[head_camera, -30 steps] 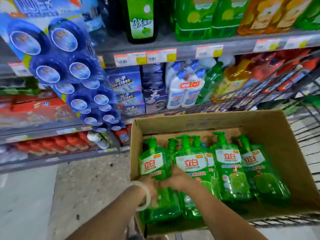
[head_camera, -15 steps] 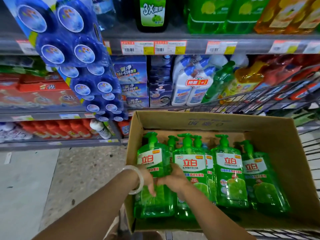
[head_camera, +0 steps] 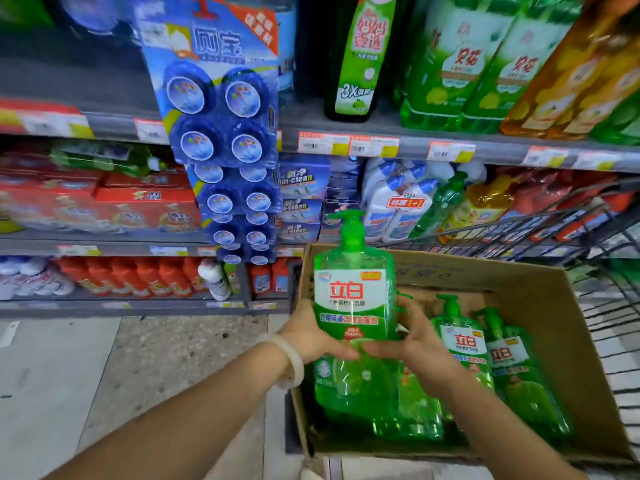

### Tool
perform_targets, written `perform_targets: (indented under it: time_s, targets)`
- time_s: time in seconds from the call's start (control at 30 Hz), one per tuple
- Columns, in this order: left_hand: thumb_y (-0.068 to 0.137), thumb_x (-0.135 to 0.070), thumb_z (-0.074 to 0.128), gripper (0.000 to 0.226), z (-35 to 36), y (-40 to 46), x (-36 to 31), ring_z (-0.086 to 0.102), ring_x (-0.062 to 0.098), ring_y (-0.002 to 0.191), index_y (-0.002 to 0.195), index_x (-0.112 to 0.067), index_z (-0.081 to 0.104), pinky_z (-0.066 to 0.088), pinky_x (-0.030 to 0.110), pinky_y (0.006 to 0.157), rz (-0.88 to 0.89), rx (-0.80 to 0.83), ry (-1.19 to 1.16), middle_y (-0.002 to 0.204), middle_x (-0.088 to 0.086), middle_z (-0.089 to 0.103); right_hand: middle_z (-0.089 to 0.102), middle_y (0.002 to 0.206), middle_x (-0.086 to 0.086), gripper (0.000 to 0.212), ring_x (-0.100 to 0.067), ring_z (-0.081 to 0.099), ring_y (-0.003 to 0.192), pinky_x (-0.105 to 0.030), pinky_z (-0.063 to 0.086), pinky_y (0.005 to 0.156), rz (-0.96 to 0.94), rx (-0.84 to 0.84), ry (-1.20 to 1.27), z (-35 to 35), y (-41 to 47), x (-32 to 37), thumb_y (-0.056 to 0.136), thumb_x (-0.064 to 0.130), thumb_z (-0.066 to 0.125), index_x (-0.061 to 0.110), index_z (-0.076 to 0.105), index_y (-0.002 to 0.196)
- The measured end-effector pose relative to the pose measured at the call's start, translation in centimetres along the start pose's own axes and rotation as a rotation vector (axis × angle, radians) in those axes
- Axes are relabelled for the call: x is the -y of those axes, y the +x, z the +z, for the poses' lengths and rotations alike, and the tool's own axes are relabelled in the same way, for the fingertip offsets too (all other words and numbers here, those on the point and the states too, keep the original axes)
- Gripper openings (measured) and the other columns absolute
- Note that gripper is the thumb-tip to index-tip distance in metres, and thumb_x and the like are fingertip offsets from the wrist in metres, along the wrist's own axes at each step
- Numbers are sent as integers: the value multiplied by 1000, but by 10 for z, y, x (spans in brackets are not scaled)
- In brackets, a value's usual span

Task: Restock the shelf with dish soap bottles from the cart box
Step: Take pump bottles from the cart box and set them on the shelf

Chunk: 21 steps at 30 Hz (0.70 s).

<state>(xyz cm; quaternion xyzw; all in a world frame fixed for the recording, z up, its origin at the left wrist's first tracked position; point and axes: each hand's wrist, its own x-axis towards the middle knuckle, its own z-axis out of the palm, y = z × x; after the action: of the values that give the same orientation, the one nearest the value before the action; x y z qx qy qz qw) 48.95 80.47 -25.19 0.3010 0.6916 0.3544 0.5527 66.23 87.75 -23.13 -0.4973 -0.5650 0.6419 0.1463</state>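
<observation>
A green pump bottle of dish soap (head_camera: 355, 299) with a white and red label is raised above the cardboard box (head_camera: 540, 306) on the cart. My left hand (head_camera: 311, 337), a pale bangle on its wrist, grips the bottle's left side. My right hand (head_camera: 415, 344) grips its right side, and the thumbs of both hands lie across the front. Behind the raised bottle a second green bottle (head_camera: 412, 403) seems to be lifted with it, partly hidden. Two more bottles (head_camera: 464, 348) stand in the box to the right.
Shelves (head_camera: 415, 147) ahead carry green and orange detergent bottles above, and white spray bottles and blue boxes at box height. A hanging strip of blue toilet-cleaner packs (head_camera: 228, 161) juts out on the left. The wire cart (head_camera: 571, 230) rims the box. Grey floor lies lower left.
Both hands have lifted the left bottle up out of the box; before, they were low among the standing bottles. The view has swung upward towards the shelves.
</observation>
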Motion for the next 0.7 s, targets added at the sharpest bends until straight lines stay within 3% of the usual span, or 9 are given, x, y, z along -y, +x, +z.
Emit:
perform_targets:
  time_s: [0.07,0.13,0.23,0.33,0.43,0.5,0.6,0.7]
  targets:
    - [48,-10,92,77,-29,-20,-12,64,9,97,115,-10,54,53,19,85,129,-55,25,102,-6,67,70,94,11,82,3,67,82,-10,51,60,-112,7,-17,23,-10,30,49,-8,86,26,49,114]
    - [48,-5,91,76,-65,-43,-20,65,14,99,114,-3,55,52,14,84,223,-116,1,104,-2,67,69,97,11,80,5,67,86,-11,52,67,-209,32,-29,58,-18,60,46,-7,85,25,49,110]
    - [49,0,91,77,-128,-81,-21,63,19,106,114,-8,51,51,31,94,312,-224,-58,108,2,67,64,114,6,87,-3,64,100,-22,52,86,-323,80,-61,122,-24,100,45,-6,85,25,46,117]
    - [48,0,91,81,-202,-117,-13,61,17,106,112,-10,43,50,35,92,372,-368,-89,107,0,65,60,122,-5,85,-17,60,111,-36,49,96,-411,155,-70,196,-20,133,55,-14,80,21,43,124]
    - [47,-8,93,80,-276,-150,-3,59,9,94,106,-17,39,50,25,80,414,-517,-27,95,-14,58,62,115,-2,83,-11,64,101,-29,54,87,-494,232,-103,273,-12,162,59,-14,78,20,42,125]
    - [47,-8,93,81,-322,-172,5,55,-2,84,105,-18,38,49,10,67,446,-613,-13,90,-19,54,62,116,-4,85,-8,64,97,-25,55,84,-537,290,-118,324,-8,181,59,-13,79,15,40,129]
    - [46,-6,92,81,-385,-202,18,49,-10,79,104,-18,36,42,-1,59,490,-749,-3,89,-23,50,62,122,-6,88,-14,63,105,-35,53,93,-594,366,-156,394,-8,210,58,-10,81,12,38,131]
    - [47,-14,93,84,-437,-222,29,54,3,89,108,-18,36,45,18,76,482,-842,36,92,-24,50,60,125,-7,89,-14,62,108,-35,52,94,-651,426,-176,450,-5,233,59,-11,81,12,37,133]
